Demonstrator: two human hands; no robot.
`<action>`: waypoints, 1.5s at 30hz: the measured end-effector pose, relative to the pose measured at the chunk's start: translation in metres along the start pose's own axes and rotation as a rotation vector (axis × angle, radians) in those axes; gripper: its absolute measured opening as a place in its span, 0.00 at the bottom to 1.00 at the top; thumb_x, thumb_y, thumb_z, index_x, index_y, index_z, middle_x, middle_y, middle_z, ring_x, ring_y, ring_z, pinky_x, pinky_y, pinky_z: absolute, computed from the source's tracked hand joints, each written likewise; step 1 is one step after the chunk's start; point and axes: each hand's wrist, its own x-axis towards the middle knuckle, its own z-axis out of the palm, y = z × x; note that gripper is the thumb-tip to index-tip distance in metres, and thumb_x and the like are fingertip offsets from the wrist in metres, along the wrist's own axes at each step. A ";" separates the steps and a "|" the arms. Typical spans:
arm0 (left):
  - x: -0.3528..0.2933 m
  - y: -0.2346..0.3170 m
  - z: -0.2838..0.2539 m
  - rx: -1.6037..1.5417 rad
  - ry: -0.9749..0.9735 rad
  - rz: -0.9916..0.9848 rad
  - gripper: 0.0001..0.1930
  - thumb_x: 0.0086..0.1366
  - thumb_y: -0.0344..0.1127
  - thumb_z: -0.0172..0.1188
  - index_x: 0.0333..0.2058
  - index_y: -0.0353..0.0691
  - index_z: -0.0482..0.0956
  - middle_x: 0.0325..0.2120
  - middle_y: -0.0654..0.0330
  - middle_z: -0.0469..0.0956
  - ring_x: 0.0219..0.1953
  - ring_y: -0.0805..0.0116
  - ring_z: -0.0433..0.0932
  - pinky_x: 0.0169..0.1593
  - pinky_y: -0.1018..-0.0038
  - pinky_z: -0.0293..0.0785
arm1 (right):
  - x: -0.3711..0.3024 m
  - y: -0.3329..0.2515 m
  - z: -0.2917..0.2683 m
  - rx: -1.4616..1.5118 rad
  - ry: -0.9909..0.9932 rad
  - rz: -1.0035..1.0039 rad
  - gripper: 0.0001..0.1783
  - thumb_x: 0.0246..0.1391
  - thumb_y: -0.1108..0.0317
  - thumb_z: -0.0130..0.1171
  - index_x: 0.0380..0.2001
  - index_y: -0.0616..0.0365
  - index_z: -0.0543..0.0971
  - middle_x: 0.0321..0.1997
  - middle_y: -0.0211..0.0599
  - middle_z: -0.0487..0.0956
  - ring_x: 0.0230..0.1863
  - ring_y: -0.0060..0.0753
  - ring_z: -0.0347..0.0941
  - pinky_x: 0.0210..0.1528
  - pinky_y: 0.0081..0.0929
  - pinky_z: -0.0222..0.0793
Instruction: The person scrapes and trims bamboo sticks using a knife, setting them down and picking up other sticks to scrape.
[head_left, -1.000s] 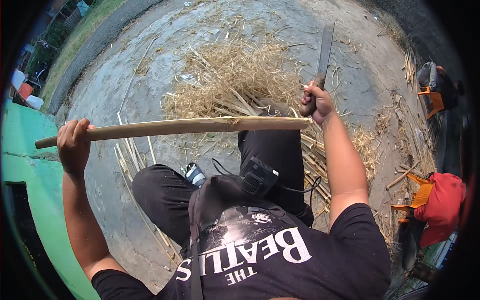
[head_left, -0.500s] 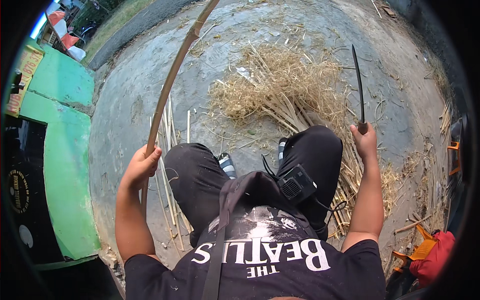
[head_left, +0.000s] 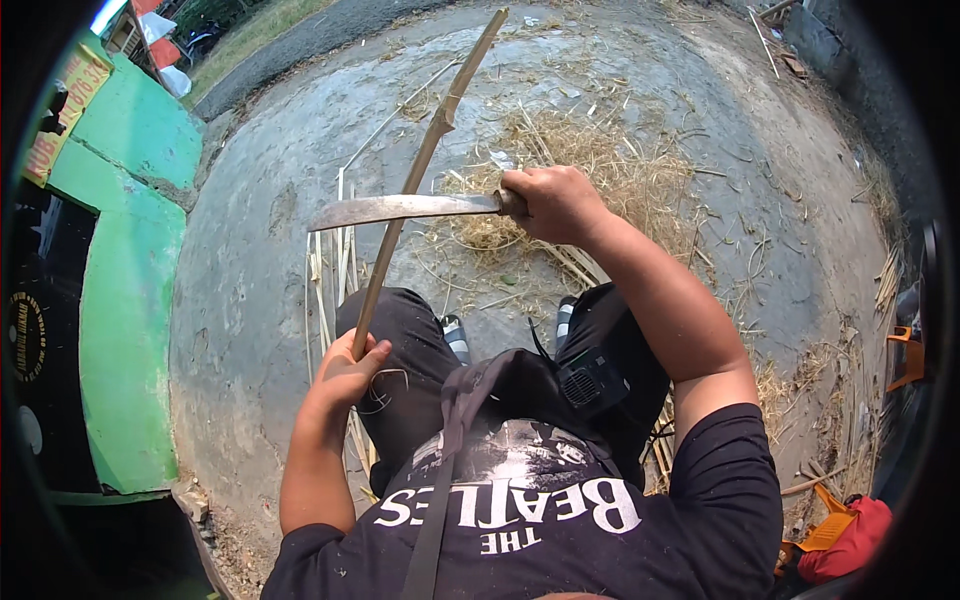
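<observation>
Grey concrete ground (head_left: 240,270) spreads beneath us, with one green wall (head_left: 140,300) along the left and one heap of pale shavings (head_left: 640,170) at the far right of our knees. Two orange chairs (head_left: 907,360) show at the right edge. One long wooden pole (head_left: 418,172) leans away from us, its long axis running from near left to far right, beyond our left knee. One machete (head_left: 440,206) lies crosswise to it, tip to the left, handle to the right; we cannot tell whether blade and pole touch. Of our two hands, the left hand (head_left: 347,370) is nearer, pinching the pole near its near end, thumb alongside; the right hand (head_left: 560,200), farther off and right of the pole, has its fingers wrapped round the handle. Two striped sandals (head_left: 456,338) show between our knees
</observation>
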 end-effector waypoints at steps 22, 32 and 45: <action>-0.010 0.008 -0.005 -0.215 -0.315 -0.178 0.20 0.60 0.34 0.73 0.28 0.48 0.63 0.20 0.72 0.64 0.21 0.81 0.62 0.24 0.78 0.57 | 0.027 0.018 0.045 0.067 0.227 -0.009 0.06 0.58 0.62 0.59 0.30 0.51 0.76 0.24 0.41 0.81 0.29 0.52 0.81 0.31 0.46 0.77; -0.012 -0.002 -0.006 -0.316 -0.420 -0.189 0.19 0.64 0.36 0.71 0.29 0.49 0.63 0.18 0.72 0.66 0.15 0.80 0.63 0.18 0.77 0.57 | 0.029 0.025 0.035 0.015 0.126 0.134 0.05 0.59 0.62 0.58 0.33 0.49 0.78 0.28 0.42 0.82 0.32 0.50 0.82 0.35 0.46 0.78; -0.019 0.008 0.007 -0.226 -0.273 -0.056 0.20 0.66 0.39 0.71 0.30 0.51 0.63 0.19 0.75 0.64 0.18 0.85 0.61 0.19 0.80 0.54 | 0.037 -0.021 0.038 -0.134 0.264 -0.214 0.05 0.54 0.63 0.61 0.28 0.47 0.75 0.24 0.29 0.80 0.28 0.38 0.82 0.36 0.36 0.72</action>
